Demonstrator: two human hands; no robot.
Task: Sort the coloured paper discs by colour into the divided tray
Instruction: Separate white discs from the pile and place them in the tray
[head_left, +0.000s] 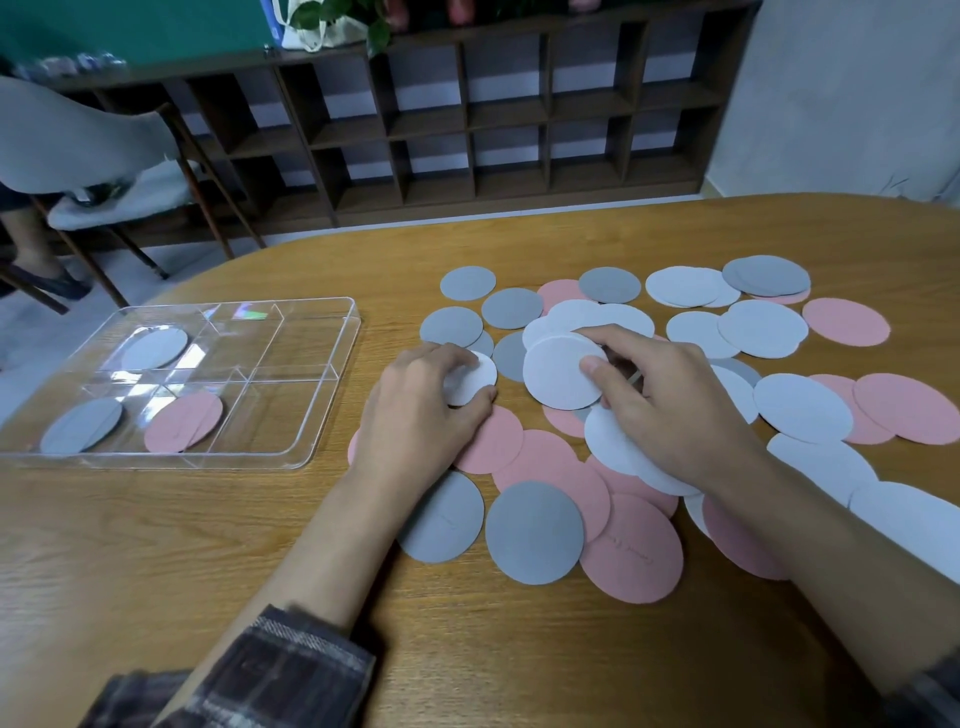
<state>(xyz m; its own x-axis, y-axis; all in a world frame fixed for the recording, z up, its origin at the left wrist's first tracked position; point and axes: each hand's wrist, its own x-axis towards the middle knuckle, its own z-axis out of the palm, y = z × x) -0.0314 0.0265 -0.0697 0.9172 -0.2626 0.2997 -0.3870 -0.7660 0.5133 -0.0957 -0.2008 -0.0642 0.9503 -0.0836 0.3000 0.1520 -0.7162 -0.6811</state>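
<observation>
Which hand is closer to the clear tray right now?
Left. The left hand is just right of the tray; the right hand lies farther right.

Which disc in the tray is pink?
The pink disc, in the near middle compartment of the tray; the grey disc and white disc occupy the two left compartments.

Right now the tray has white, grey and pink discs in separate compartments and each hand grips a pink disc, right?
No: in the head view the left hand grips a white disc and the right hand pinches a second white disc, not pink. The tray is as stated.
</observation>
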